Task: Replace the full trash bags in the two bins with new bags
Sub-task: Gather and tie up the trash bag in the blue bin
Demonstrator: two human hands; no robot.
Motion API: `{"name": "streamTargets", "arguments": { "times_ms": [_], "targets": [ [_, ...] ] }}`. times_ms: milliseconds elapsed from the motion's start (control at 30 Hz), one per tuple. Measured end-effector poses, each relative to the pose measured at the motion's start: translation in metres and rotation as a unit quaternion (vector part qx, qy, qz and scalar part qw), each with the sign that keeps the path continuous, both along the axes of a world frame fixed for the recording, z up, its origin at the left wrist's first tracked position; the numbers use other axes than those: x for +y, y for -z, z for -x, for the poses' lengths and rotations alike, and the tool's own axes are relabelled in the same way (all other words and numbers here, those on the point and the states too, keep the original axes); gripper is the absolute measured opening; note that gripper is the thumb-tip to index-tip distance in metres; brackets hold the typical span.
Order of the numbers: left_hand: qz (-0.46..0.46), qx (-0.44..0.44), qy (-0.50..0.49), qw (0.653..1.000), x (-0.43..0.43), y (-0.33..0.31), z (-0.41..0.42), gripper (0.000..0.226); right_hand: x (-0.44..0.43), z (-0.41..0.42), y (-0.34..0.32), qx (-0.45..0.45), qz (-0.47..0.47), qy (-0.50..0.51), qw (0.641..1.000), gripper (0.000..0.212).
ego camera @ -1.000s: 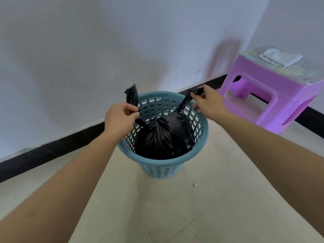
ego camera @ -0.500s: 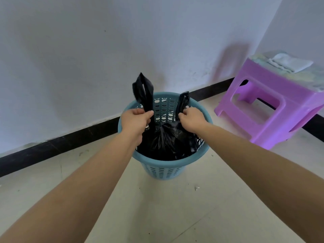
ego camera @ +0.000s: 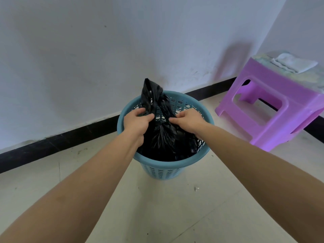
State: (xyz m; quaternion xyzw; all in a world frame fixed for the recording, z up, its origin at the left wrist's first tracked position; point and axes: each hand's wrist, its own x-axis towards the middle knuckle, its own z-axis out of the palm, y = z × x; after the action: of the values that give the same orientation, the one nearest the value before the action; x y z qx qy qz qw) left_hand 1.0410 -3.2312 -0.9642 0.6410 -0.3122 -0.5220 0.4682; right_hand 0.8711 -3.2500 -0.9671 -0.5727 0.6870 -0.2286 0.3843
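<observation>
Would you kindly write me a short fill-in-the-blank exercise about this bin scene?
1. The left hand and the right hand both grip the ____ bag.
2. The bag sits inside a ____ bin.
3. A white cloth lies on the ____ stool.
Missing words: black; blue; purple.

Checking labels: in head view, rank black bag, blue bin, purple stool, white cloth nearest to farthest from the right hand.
1. Black bag, gripped by right hand.
2. Blue bin, around the bag.
3. Purple stool, to the right.
4. White cloth, atop the stool.
</observation>
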Motion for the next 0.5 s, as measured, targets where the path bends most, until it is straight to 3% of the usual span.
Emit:
{"name": "streamTargets", "arguments": {
  "times_ms": [100,167,267,333,433,500],
  "targets": [
    [0.006,0.046,0.028,0.999,0.002,-0.006,-0.001,0.021,-0.006,-0.003,-0.007,-0.151,0.029,0.019,0.988,0.011],
    [0.033,0.061,0.059,0.996,0.004,-0.012,-0.001,0.011,-0.011,-0.006,-0.016,-0.276,0.046,0.055,0.958,0.012],
    [0.064,0.074,0.07,0.993,0.003,-0.021,-0.003,0.021,-0.021,-0.008,-0.023,-0.329,0.071,0.096,0.937,0.014],
    [0.08,0.074,0.069,0.992,0.003,-0.028,-0.005,0.028,-0.025,-0.007,-0.023,-0.257,0.112,0.107,0.954,0.012],
    [0.08,0.02,0.095,0.992,0.005,-0.035,-0.008,0.036,-0.026,0.004,-0.018,0.006,0.146,0.068,0.987,0.018],
    [0.079,-0.003,0.124,0.989,0.007,-0.033,-0.008,0.04,-0.024,0.012,-0.013,0.101,0.143,0.059,0.983,0.021]
  ]
}}
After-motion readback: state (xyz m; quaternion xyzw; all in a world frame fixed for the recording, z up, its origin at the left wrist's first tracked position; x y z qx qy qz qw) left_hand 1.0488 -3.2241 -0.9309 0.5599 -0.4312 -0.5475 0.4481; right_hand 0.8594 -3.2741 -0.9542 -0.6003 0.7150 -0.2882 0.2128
